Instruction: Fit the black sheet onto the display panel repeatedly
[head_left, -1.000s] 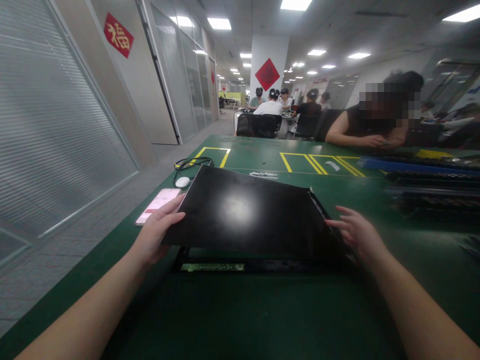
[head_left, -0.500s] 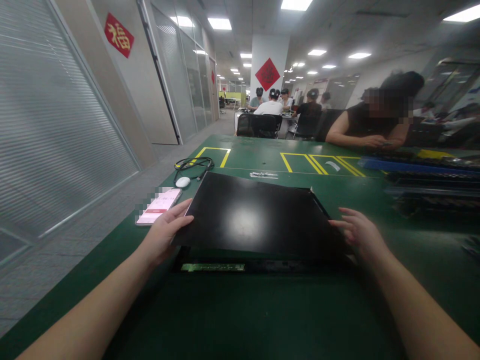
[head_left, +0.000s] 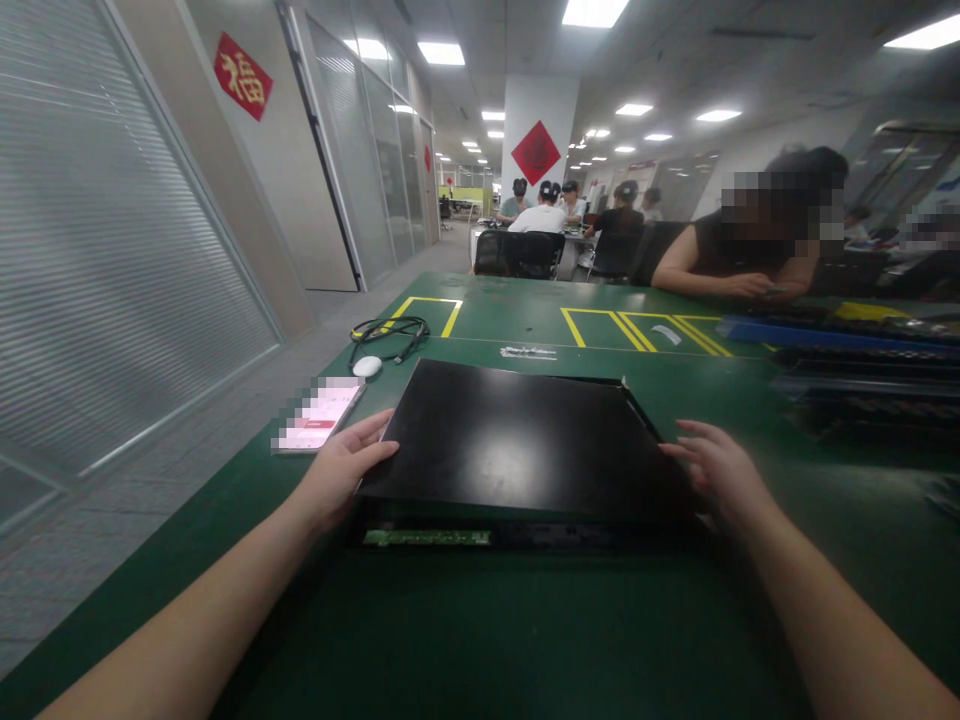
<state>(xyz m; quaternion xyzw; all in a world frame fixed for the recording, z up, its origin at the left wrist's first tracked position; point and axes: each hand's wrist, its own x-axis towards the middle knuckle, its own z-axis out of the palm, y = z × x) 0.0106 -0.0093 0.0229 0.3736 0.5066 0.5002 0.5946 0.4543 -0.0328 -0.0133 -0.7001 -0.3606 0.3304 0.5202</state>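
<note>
Both hands sit at mid-frame on a black panel [head_left: 517, 440] lying over a dark chassis [head_left: 427, 537] on the green table [head_left: 480, 630]. Left hand [head_left: 341, 468] grips its left edge (thumb on top); right hand [head_left: 716, 470] rests open-fingered against the right edge. Left of it lies a phone [head_left: 319, 413].

Phone [head_left: 318, 414], white mouse [head_left: 367, 366], black cable [head_left: 390, 329], green table [head_left: 525, 620]

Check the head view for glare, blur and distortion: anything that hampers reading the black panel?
Head view: ceiling lights leave only a soft sheen on the black panel; left hand and right hand at its edges look sharp; wide-angle bending curves the wall and table edges; the phone is pixelated.
</note>
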